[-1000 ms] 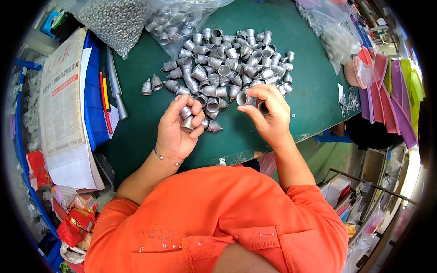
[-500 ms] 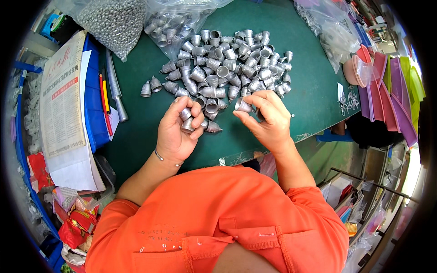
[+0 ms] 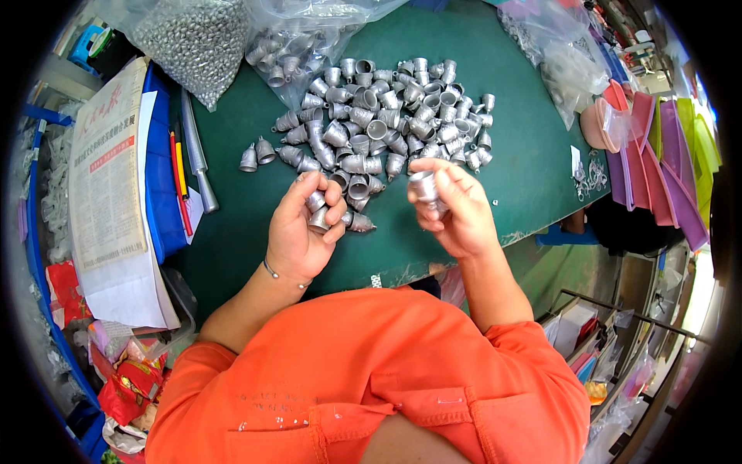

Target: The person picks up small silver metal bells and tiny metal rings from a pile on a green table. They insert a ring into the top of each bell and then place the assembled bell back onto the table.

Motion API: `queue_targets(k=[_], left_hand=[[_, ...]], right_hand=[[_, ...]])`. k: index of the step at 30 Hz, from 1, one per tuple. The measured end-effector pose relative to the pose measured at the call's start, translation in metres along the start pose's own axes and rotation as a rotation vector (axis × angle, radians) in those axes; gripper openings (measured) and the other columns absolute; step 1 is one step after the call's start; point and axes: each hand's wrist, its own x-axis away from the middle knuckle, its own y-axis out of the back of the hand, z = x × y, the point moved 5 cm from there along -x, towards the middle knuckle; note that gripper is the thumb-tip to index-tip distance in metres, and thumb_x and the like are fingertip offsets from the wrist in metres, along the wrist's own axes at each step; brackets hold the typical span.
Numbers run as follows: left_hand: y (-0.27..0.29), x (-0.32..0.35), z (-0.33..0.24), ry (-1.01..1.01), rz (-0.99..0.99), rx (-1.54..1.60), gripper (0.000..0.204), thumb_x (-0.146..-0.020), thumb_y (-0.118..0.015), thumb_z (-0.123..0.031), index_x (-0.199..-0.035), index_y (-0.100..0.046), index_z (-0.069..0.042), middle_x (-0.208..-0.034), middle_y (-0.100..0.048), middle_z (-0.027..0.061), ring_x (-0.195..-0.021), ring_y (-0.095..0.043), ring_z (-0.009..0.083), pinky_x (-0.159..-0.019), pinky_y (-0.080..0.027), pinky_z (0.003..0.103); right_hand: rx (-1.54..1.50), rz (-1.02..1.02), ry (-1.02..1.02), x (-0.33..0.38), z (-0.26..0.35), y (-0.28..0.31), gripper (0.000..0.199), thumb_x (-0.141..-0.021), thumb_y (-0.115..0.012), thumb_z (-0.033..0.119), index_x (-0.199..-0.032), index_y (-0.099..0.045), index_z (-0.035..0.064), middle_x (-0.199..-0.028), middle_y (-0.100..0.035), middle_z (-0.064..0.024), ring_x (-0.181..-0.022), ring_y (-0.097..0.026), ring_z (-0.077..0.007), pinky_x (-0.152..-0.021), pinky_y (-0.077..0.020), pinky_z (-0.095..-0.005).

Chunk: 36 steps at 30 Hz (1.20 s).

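My left hand [image 3: 300, 232] is closed around small grey metal bell-shaped caps [image 3: 318, 220], at least two of them, palm turned up. Opposite it, my right hand [image 3: 465, 213] grips another such metal cap [image 3: 423, 185] between thumb and fingers, its open rim facing up. Whether a second cap sits deeper in those fingers, I cannot tell. Just beyond both hands spreads a loose pile of the same metal caps [image 3: 360, 117], lying at all angles, some with a small loop on the closed end. Two caps [image 3: 249, 158] lie apart at its left.
The green table [image 3: 533, 155] carries a clear bag of small metal beads [image 3: 193, 50] and a bag of caps [image 3: 287, 58] at the far left. A tapered metal rod [image 3: 195, 143] and pens lie beside a blue bin [image 3: 164, 170]. Coloured plastic trays [image 3: 649, 139] stand at right.
My right hand has turned and drawn its fingers in, so the cap now points its rim upward instead of sideways. My left hand has hardly moved.
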Motion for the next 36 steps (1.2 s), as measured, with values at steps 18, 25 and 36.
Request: queue_targets(k=[18, 25, 36], left_hand=[[0.000, 0.003, 0.001, -0.023, -0.040, -0.020, 0.016, -0.092, -0.048, -0.024, -0.084, -0.050, -0.011, -0.076, -0.049, 0.0031, -0.060, -0.048, 0.0121, -0.041, -0.035, 0.022], [-0.001, 0.000, 0.003, 0.022, 0.056, -0.039, 0.024, -0.095, -0.042, -0.029, -0.094, -0.052, -0.007, -0.083, -0.055, 0.0075, -0.063, -0.053, 0.0138, -0.040, -0.038, 0.020], [-0.005, 0.000, 0.009, 0.113, 0.111, -0.045, 0.019, -0.093, -0.047, -0.023, -0.099, -0.055, -0.007, -0.092, -0.061, 0.0117, -0.063, -0.057, 0.0125, -0.039, -0.039, 0.019]], right_hand=[[0.084, 0.053, 0.226, -0.133, 0.107, -0.111, 0.028, -0.094, -0.045, 0.017, -0.113, -0.048, -0.0029, -0.080, -0.056, -0.0083, -0.064, -0.048, -0.0110, -0.052, -0.0379, -0.0220], [0.339, 0.091, 0.257, -0.087, 0.065, -0.055, 0.020, -0.087, -0.049, 0.004, -0.106, -0.051, -0.0019, -0.093, -0.059, -0.0081, -0.078, -0.055, -0.0132, -0.066, -0.0459, -0.0256], [1.966, -0.204, 0.710, -0.030, 0.010, -0.020, 0.016, -0.072, -0.068, 0.018, -0.081, -0.062, 0.0066, -0.079, -0.053, -0.0066, -0.077, -0.052, -0.0279, -0.064, -0.0395, -0.0404]])
